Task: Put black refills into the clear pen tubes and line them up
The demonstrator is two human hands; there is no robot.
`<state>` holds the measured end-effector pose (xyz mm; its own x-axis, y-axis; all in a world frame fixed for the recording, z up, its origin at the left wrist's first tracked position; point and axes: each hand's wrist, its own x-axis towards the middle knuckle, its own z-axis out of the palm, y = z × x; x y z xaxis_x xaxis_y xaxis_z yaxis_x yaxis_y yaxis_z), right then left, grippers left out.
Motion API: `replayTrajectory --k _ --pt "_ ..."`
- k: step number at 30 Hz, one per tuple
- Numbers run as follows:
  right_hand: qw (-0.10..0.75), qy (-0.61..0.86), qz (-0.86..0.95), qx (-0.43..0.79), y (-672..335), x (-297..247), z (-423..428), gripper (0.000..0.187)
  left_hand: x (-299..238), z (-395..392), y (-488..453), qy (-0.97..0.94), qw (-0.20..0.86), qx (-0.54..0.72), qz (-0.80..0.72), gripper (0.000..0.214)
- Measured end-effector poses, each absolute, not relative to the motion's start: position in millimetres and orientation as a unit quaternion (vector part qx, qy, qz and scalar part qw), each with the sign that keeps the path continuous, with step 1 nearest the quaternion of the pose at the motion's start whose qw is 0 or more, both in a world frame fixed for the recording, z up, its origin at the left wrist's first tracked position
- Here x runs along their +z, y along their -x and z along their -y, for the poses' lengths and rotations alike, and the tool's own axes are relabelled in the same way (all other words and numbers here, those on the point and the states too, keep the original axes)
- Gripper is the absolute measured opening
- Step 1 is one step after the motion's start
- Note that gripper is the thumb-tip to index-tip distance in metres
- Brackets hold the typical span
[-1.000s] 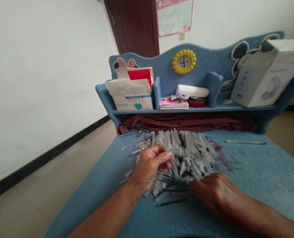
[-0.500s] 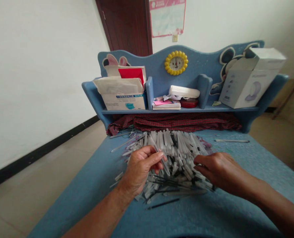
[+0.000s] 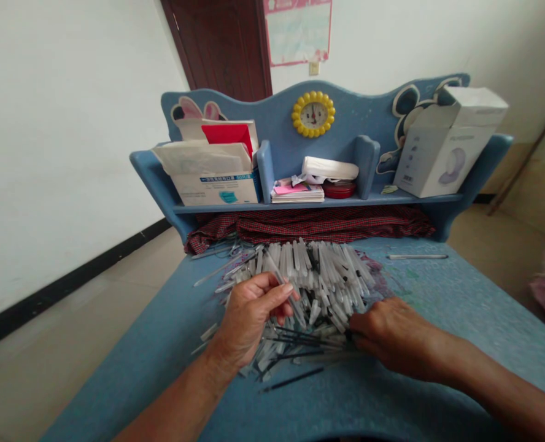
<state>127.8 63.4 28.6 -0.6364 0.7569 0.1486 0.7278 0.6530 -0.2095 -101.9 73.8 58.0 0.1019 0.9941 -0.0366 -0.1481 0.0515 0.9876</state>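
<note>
A translucent pen barrel (image 3: 277, 270) slants between the thumb and fingers of my left hand (image 3: 256, 310), held above the pile. My right hand (image 3: 387, 334) is low at the pile's right edge, its fingers pinched together and pointing left. A small dark piece shows by those fingertips, but what they grip is hidden. Between and behind both hands spreads a heap of clear pen barrels and caps (image 3: 328, 270). Dark pen refills (image 3: 300, 337) lie across its front. One separate black refill (image 3: 291, 380) rests on the blue desk (image 3: 346, 405) nearer to me.
A single clear pen (image 3: 417, 256) lies on the right of the desk. Red checked cloth (image 3: 318, 224) is bunched under the shelf (image 3: 378, 201). On that shelf stand a mask box (image 3: 221, 187), stacked papers (image 3: 297, 195) and a white carton (image 3: 438, 150). A yellow clock (image 3: 313, 115) is above.
My right hand has moved down to the pile's right edge. The left hand keeps its hold on the pen barrel. The whole view has shifted slightly, so things appear further left.
</note>
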Motion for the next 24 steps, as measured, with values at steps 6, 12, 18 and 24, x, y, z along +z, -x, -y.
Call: replayTrajectory --k 6,12,18,24 --pt "0.099 0.427 0.897 0.063 -122.6 26.7 -61.4 0.012 57.1 -74.4 103.5 -0.469 0.578 0.495 -0.448 0.014" --pt "0.224 0.440 0.795 0.353 -121.0 50.4 -60.0 0.006 57.4 -73.5 104.3 -0.452 0.596 0.498 -0.438 0.015" --pt "0.377 0.341 0.631 0.586 -115.3 43.2 -56.9 0.017 60.0 -70.0 102.6 -0.409 0.635 0.510 -0.413 0.018" --pt "0.437 0.281 0.546 0.657 -104.6 34.6 -58.2 0.021 58.9 -68.4 101.5 -0.372 0.677 0.511 -0.376 0.020"
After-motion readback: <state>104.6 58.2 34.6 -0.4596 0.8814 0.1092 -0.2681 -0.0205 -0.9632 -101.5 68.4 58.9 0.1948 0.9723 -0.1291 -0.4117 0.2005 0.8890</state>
